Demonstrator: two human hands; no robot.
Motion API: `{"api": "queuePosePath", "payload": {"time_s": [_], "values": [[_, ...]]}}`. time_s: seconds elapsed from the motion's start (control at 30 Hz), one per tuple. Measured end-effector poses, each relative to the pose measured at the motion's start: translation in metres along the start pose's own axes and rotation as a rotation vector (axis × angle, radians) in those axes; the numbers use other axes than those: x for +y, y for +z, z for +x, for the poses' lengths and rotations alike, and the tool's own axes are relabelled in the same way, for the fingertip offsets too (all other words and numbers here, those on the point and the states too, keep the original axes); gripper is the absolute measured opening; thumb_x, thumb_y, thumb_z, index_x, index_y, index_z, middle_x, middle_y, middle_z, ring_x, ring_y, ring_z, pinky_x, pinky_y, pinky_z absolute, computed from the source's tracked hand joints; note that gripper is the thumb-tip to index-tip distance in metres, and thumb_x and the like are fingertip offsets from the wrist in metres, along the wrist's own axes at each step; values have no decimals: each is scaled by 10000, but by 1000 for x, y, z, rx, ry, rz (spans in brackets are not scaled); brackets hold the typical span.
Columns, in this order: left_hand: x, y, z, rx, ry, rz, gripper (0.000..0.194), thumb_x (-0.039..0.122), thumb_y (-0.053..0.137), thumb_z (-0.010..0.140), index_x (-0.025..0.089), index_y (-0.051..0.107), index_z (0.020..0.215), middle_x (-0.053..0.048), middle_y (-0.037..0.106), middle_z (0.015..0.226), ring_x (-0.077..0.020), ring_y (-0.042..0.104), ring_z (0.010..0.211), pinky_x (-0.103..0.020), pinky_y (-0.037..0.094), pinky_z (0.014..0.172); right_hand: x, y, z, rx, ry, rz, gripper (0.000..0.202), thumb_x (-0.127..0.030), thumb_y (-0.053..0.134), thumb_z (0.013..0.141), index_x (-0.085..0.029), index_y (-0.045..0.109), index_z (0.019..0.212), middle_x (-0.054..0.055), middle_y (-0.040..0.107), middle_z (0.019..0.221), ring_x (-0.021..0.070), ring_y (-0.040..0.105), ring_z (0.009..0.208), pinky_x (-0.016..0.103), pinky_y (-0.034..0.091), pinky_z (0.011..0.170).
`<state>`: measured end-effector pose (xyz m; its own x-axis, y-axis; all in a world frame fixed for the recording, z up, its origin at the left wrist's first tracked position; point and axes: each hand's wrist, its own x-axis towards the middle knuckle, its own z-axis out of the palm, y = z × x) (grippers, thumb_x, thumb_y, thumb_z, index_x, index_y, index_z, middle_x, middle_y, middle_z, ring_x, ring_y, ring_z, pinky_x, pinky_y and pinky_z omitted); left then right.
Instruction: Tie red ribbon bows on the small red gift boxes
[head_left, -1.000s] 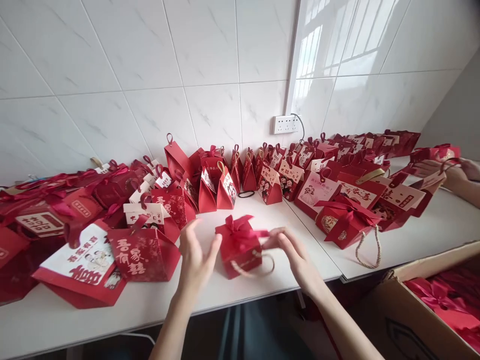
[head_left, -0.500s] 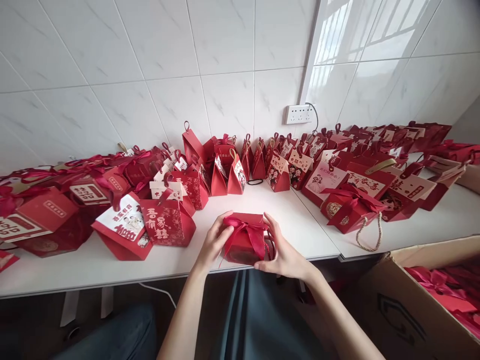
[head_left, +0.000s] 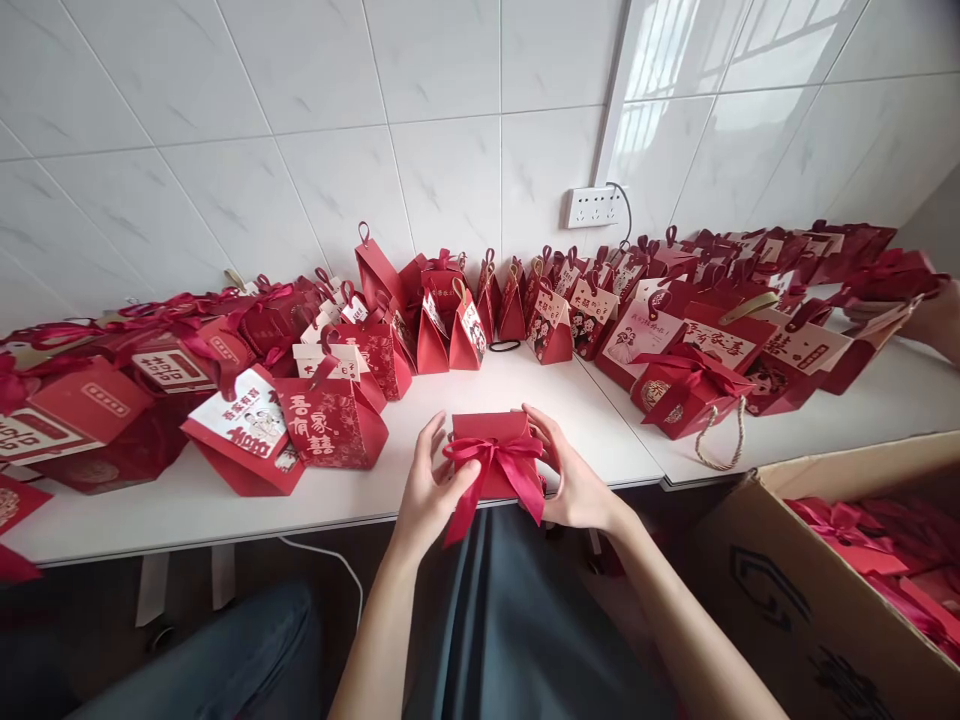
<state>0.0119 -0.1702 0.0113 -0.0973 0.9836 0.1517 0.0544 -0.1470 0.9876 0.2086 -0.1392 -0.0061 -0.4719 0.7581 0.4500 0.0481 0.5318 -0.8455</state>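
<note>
While both hands close on it from either side, the small red gift box (head_left: 491,445) sits at the near edge of the white counter (head_left: 592,450), long axis running left to right, its ribbon bow (head_left: 496,470) facing the person. Left hand (head_left: 430,492) fingers press its left side; right hand (head_left: 574,478) fingers press its right. Behind stand red gift bags (head_left: 330,430) printed with Chinese characters too small to read surely. A cardboard carton (head_left: 787,600) stands right.
</note>
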Motion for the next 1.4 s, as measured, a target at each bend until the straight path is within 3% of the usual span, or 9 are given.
{"api": "queuePosePath", "payload": {"time_s": [0.1,0.2,0.27,0.37,0.43,0.5,0.63,0.87,1.4], "values": [[-2,3,-2,-120,-6,-108,679,377,646,769,281,326,1361,-79,484,1340,-244,459,1272,-369,408,1043,0,2,-5,1,-4,-17,949,-185,700,713,-317,134,1463,102,206,1531,264,267,1399,438,306,1123],[-6,8,-6,-69,31,-122,659,360,634,782,291,315,1356,-62,481,1334,-225,473,1252,-360,391,1058,-1,5,-17,64,61,-75,875,-232,660,769,-326,129,1458,103,223,1523,260,256,1402,466,338,1098],[-8,11,-9,-18,48,-114,646,352,637,776,291,324,1338,-60,467,1330,-228,476,1244,-367,390,1057,-7,8,-28,159,153,-92,658,-299,599,827,-289,269,1396,116,345,1454,253,348,1354,445,409,1039],[-10,14,-11,28,73,-102,632,344,633,770,280,327,1318,-68,463,1307,-235,487,1226,-380,397,1046,-21,14,-42,352,312,-78,250,-396,393,932,-214,530,1034,81,606,1080,204,597,1021,344,494,859],[-10,15,-12,30,89,-91,618,327,623,769,274,325,1308,-71,464,1300,-229,491,1221,-371,402,1038,-31,19,-46,388,378,-80,386,-456,298,953,-194,529,787,33,598,789,160,590,754,283,478,718],[-7,15,-12,9,106,-91,614,302,616,759,266,323,1298,-73,463,1306,-220,496,1215,-361,405,1034,-37,23,-46,333,413,-94,421,-506,345,931,-190,495,697,6,539,664,139,525,641,248,427,607],[1,17,-13,-14,76,-113,615,336,613,745,232,322,1277,-95,491,1286,-219,542,1161,-368,427,1003,-36,28,-40,283,387,-95,355,-498,495,876,-191,476,698,3,548,672,134,508,640,229,384,563],[14,23,-12,123,-58,-18,543,364,704,714,233,353,1107,-60,580,1110,-183,603,1029,-359,464,931,-29,28,-41,256,302,-63,306,-426,500,894,-196,472,695,1,538,698,133,510,670,234,401,628],[7,23,-10,179,-101,-95,555,357,749,649,229,341,1003,-32,616,959,-188,662,855,-343,525,787,-29,19,-46,174,205,-36,303,-352,477,900,-206,421,641,22,502,762,153,494,720,271,411,664]]}}
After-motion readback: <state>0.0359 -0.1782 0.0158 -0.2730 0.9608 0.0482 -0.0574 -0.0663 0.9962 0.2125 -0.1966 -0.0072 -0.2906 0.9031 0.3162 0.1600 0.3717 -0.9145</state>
